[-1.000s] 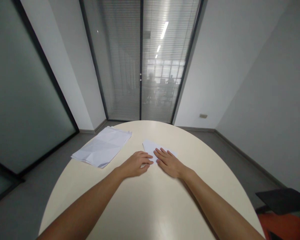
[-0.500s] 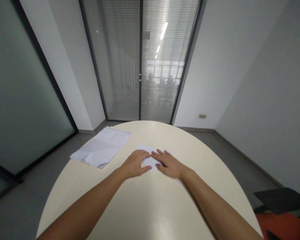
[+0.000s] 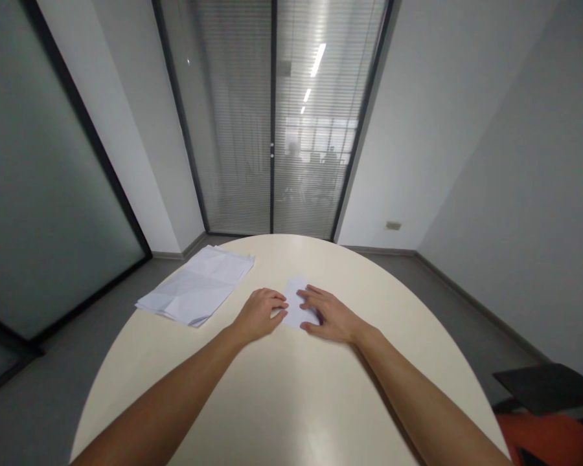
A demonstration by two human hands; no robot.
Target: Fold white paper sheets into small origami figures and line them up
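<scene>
A small piece of folded white paper (image 3: 295, 303) lies flat on the table between my hands. My left hand (image 3: 260, 315) rests at its left edge, fingertips and thumb touching the paper with a gap between them. On the right side, my right hand (image 3: 331, 315) lies over the paper, its fingers spread and its thumb stretched out near the lower corner. Part of the right edge is hidden under that hand.
Several creased white sheets (image 3: 199, 285) lie stacked at the table's left edge. The round cream table (image 3: 291, 401) fills the foreground. A chair with a red seat (image 3: 548, 437) stands at the lower right. Glass panels with blinds (image 3: 238, 129) rise behind the table.
The small paper has turned and now lies longer away from me. My left hand has drawn slightly left, its thumb closer to its fingers. My right hand's fingers have bent a little.
</scene>
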